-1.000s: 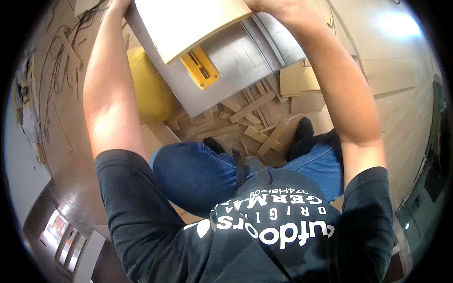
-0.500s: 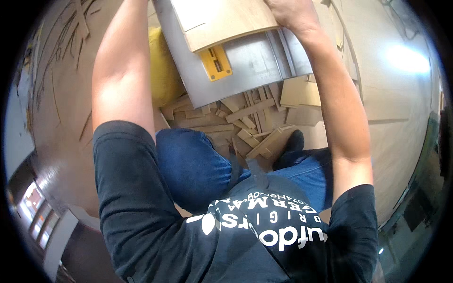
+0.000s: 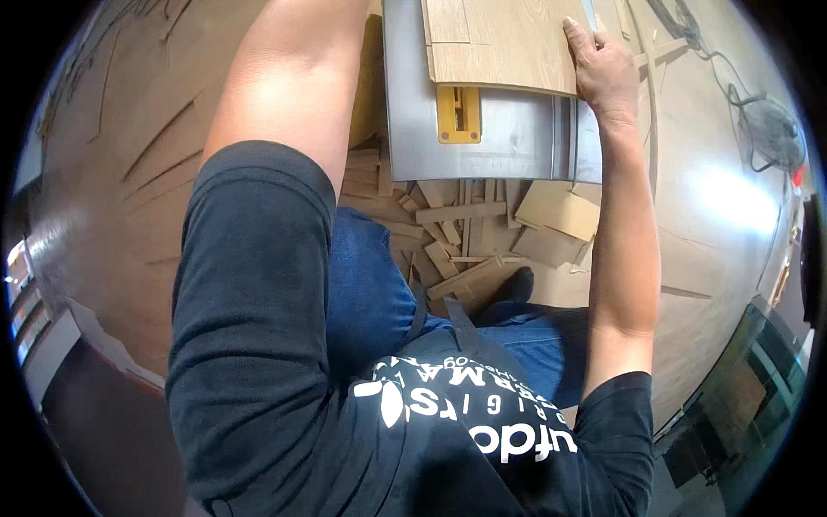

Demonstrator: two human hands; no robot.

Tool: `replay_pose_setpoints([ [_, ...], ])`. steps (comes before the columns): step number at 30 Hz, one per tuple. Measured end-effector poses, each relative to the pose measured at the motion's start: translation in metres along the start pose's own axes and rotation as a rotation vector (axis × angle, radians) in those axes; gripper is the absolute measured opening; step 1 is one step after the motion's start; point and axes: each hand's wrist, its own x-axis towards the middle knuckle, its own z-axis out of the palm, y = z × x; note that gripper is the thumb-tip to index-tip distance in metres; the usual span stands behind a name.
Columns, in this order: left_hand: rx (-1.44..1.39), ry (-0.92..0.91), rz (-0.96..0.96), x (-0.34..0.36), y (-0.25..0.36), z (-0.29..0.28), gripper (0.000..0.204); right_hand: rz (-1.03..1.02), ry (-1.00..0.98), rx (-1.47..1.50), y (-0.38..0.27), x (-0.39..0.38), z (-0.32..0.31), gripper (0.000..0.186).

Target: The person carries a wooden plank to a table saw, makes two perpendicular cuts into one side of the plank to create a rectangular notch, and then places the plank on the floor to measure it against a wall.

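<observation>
A wood-grain board (image 3: 508, 53) lies on the grey metal top of a table saw (image 3: 517, 155) at the top of the view. Its near edge reaches the yellow slotted insert (image 3: 459, 116) in the saw top. My right hand (image 3: 607, 77) grips the board's right side by the near corner, with the thumb lying on the upper face. Past the upper edge of the picture runs my left forearm (image 3: 289, 60), so the left hand is out of sight. The board's far part is cut off too, and I see no blade.
Wood offcuts (image 3: 465, 211) litter the floor between the saw and my legs, with a pale panel piece (image 3: 560, 211) at their right. Something yellow (image 3: 366, 77) stands left of the saw. On the far right floor lies a dark corded object (image 3: 771, 129).
The view has swung, so the saw and board appear farther right and straighter. My right hand now shows its thumb on the board. The left arm also appears farther right.
</observation>
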Motion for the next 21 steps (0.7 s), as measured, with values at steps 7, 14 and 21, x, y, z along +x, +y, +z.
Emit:
replay_pose_setpoints([
  [7, 0.132, 0.016, 0.033, 0.007, -0.025, 0.02, 0.027, -0.138, -0.001, -0.118, -0.01, 0.001, -0.002, 0.055],
  [14, -0.164, 0.043, -0.103, -0.005, 0.002, -0.001, 0.025, -0.06, 0.006, 0.009, -0.034, -0.007, -0.012, 0.034],
  [21, -0.277, 0.084, -0.174, -0.011, 0.006, -0.016, 0.023, -0.067, 0.035, 0.024, -0.033, -0.007, -0.004, 0.042],
])
